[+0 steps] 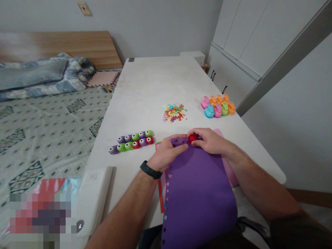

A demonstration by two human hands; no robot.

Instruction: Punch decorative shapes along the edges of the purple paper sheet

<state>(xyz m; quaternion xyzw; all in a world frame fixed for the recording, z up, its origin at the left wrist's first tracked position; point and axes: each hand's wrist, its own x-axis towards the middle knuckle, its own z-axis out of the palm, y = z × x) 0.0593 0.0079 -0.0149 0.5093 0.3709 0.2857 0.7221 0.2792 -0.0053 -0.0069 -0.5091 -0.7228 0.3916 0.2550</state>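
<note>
A purple sheet of paper (202, 193) hangs over the table's near edge, with small punched shapes along its left side and part of its top edge. My left hand (168, 151) pinches its top left corner between thumb and fingers. At the top edge, a small red craft punch (192, 139) sits on the paper, and my right hand (209, 140) is closed around it. The punch's far side is hidden by my fingers. Pink and red sheets (160, 186) show from under the purple one.
Two rows of small purple, green and red punches (135, 141) stand at the left. A pile of colourful paper cutouts (174, 112) lies beyond my hands. Larger orange, pink, green and blue punches (218, 105) are at the right. A white box-shaped device (93, 200) lies at the near left.
</note>
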